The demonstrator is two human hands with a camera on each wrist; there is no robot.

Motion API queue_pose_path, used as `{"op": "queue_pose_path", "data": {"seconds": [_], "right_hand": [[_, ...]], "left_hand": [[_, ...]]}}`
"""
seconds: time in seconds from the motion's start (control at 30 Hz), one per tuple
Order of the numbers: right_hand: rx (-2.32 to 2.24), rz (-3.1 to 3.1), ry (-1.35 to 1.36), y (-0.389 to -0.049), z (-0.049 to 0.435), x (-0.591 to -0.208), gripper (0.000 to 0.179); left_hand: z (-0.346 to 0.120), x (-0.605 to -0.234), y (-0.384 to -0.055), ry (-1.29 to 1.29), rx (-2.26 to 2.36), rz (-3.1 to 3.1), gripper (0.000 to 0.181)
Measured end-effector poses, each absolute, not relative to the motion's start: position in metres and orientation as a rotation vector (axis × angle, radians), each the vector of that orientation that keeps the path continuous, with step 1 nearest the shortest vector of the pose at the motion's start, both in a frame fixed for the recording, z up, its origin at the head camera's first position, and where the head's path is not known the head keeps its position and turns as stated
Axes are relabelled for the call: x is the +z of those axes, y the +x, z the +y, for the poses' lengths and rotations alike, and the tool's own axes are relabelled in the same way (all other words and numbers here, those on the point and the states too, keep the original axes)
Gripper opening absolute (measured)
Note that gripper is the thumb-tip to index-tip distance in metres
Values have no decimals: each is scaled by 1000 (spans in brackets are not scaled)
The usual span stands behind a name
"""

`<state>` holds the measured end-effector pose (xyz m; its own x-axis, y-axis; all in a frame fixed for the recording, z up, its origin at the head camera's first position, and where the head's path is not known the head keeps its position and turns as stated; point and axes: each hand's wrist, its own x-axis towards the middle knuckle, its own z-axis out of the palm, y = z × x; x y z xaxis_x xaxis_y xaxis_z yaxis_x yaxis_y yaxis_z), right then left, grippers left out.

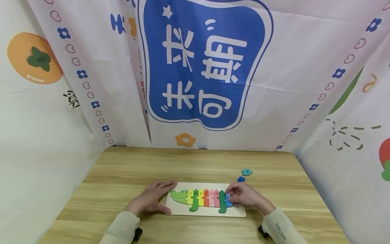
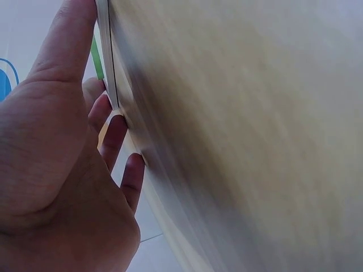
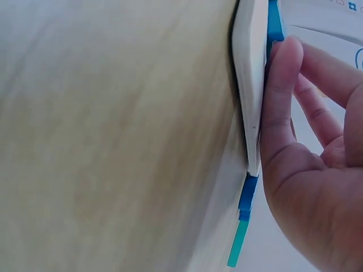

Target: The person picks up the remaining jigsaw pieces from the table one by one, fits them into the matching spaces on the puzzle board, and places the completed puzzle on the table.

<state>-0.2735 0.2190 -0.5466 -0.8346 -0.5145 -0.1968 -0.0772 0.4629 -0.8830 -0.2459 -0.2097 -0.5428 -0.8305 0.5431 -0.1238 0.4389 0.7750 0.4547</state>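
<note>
A white puzzle board [image 1: 207, 212] lies on the table, carrying a crocodile puzzle [image 1: 180, 196] with a green head at the left and bright interlocking body pieces. At the board's left end my left hand [image 1: 151, 196] rests with fingers spread, fingertips by the upper corner and thumb by the lower one. Over the right end, my right hand [image 1: 246, 196] pinches a blue puzzle piece [image 1: 228, 200] beside the dark green leg piece [image 1: 222, 202]. In the right wrist view, the thumb and fingertips meet at the blue piece [image 3: 274, 22], partly covering it.
Beyond the board's upper right corner lie a dark blue piece [image 1: 241, 179] and a teal piece [image 1: 247, 172]. The wood-grain table [image 1: 182, 162] is bordered by printed white curtains [image 1: 274, 112] at the back and both sides.
</note>
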Motion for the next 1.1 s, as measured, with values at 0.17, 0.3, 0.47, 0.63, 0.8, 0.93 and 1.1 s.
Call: {"op": "queue_pose_path", "data": {"seconds": [0.17,0.3,0.47,0.63,0.8,0.93,1.1], "right_hand": [[-1322,2283,-473,-274,221,-547,33],[-1302,2295,-483,-274,221,-548,34],[-1284,2320,-481,-274,220,-548,32],[-1278,2330,-469,-273,220,-546,32],[-1283,2328,-457,-273,219,-546,31],[-1276,2325,-483,-273,220,-545,33],[-1250,2302,-542,-276,222,-541,36]], "left_hand": [[-209,-542,-246,775,604,2728,105],[-209,-542,-246,785,595,2733,105],[-209,-542,-246,782,598,2729,105],[-208,-542,-246,774,606,2725,105],[-209,-542,-246,766,611,2723,105],[-209,-542,-245,768,610,2721,105],[-210,-543,-245,772,606,2722,105]]}}
